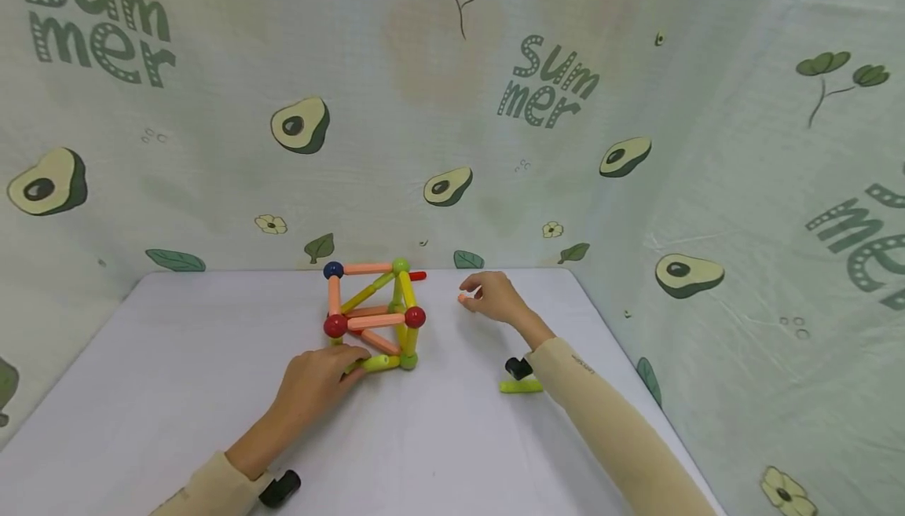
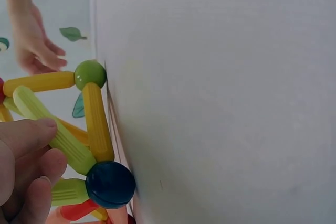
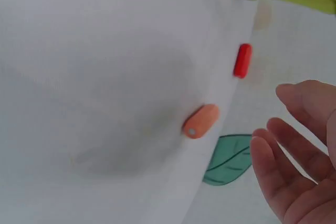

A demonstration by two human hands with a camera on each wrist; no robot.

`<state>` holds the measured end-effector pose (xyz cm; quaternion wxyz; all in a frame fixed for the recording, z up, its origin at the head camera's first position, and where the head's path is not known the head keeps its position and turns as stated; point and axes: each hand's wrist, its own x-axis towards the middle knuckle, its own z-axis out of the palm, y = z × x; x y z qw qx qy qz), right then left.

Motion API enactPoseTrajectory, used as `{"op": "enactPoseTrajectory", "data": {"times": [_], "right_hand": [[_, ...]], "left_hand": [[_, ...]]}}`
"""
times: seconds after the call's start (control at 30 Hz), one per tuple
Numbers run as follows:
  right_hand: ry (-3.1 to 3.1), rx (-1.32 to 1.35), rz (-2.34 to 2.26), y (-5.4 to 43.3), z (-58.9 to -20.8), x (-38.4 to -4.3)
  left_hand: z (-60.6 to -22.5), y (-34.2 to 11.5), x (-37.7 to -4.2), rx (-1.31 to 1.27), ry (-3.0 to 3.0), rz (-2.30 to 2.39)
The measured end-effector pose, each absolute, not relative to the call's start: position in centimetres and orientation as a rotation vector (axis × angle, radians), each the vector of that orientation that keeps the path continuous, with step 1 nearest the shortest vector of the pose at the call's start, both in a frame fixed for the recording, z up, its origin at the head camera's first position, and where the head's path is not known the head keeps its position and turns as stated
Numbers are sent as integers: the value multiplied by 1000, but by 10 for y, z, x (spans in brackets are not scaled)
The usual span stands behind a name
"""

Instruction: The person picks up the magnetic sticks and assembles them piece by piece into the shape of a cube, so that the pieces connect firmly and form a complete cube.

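A cube-like frame of magnetic sticks and balls stands on the white table, with a salmon stick, a red ball and a green ball at its front. At its lower front, my left hand pinches a yellow-green stick; in the left wrist view, the stick's end meets a dark blue ball. To the right of the frame, my right hand hovers with fingers loosely bent and apart. Close to its fingertips, a short orange stick lies on the table, apart from the hand in the right wrist view.
A red stick lies behind the frame near the table's far edge. Another yellow-green stick rests beneath the right forearm. A cloth backdrop printed with avocados rises behind and beside the table.
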<state>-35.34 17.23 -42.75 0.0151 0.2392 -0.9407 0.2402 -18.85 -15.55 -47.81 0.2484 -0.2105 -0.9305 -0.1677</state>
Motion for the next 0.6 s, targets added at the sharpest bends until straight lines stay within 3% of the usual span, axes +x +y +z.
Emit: {"op": "enactPoseTrajectory", "data": {"times": [0.17, 0.3, 0.47, 0.6], "right_hand": [[-3039, 535, 650, 174, -453, -377], [-3065, 521, 554, 175, -470, -385], [-3041, 590, 518, 175, -471, -378], [-3039, 720, 546, 173, -451, -357]], "left_hand": [[-479, -155, -188, -574, -2535, -465], [-479, -155, -188, -576, -2523, -469], [-479, -157, -189, -586, -2512, -477], [-479, -158, -189, -592, -2516, -486]]}}
